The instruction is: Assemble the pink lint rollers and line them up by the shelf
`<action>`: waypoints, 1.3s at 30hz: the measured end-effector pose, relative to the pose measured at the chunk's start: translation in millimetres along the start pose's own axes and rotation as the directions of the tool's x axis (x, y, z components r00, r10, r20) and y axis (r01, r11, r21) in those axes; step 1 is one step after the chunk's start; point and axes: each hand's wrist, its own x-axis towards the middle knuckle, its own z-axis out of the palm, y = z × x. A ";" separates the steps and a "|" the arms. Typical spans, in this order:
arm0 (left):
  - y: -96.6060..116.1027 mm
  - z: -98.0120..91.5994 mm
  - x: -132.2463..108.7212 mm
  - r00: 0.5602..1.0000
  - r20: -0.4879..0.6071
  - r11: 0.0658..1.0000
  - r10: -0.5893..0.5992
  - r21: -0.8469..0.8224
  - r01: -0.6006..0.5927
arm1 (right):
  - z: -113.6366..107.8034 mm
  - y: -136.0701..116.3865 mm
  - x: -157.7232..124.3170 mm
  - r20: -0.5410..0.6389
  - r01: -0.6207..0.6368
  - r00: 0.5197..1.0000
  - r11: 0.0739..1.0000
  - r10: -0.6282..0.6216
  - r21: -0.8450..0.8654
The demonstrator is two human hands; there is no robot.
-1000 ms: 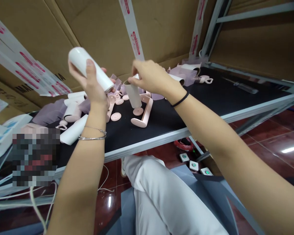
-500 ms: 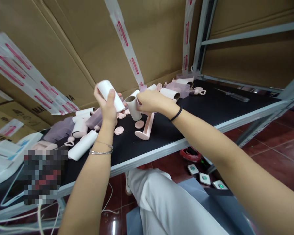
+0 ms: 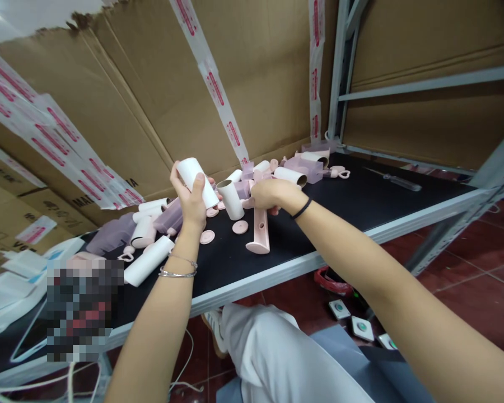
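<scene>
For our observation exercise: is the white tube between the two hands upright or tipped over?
Upright: the white tube stands on end, its open, brown-lined mouth facing up.

To my R, a screwdriver [image 3: 403,182] w/ clear handle lies on my black bench [image 3: 361,204]. Behind: cardboard [image 3: 269,67] w/ red-printed tape [image 3: 215,89]. To my L, a white pwr strip [image 3: 63,249] w/ plugs in. On the tiled floor [image 3: 479,291] below, I see sq. boxes [image 3: 362,328] w/ green btns.
</scene>
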 end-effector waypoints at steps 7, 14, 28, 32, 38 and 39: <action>17.8 7.5 -13.1 0.999 0.035 0.996 0.035 0.076 -0.038 | -42.2 18.0 -10.5 -0.480 0.119 0.872 0.993 -0.098 0.013; 17.4 11.8 -15.3 0.996 0.071 0.994 0.050 0.095 -0.057 | -26.5 15.9 14.2 -0.559 0.267 0.829 0.888 -0.014 0.374; 5.5 8.6 -13.3 0.969 0.156 0.921 0.189 0.315 -0.231 | -1.7 -8.8 12.2 -0.550 0.380 0.835 0.754 -0.030 0.536; 12.4 11.8 -17.9 0.961 0.170 0.890 0.218 0.369 -0.267 | 1.3 -18.5 2.8 -0.515 0.400 0.854 0.724 -0.072 0.561; 20.7 14.5 -21.9 0.970 0.148 0.929 0.194 0.291 -0.230 | 9.4 -27.6 0.6 -0.561 0.464 0.821 0.690 -0.100 0.555; 20.4 13.7 -20.4 0.972 0.144 0.943 0.184 0.251 -0.216 | 10.3 -29.5 3.2 -0.579 0.481 0.809 0.685 -0.105 0.547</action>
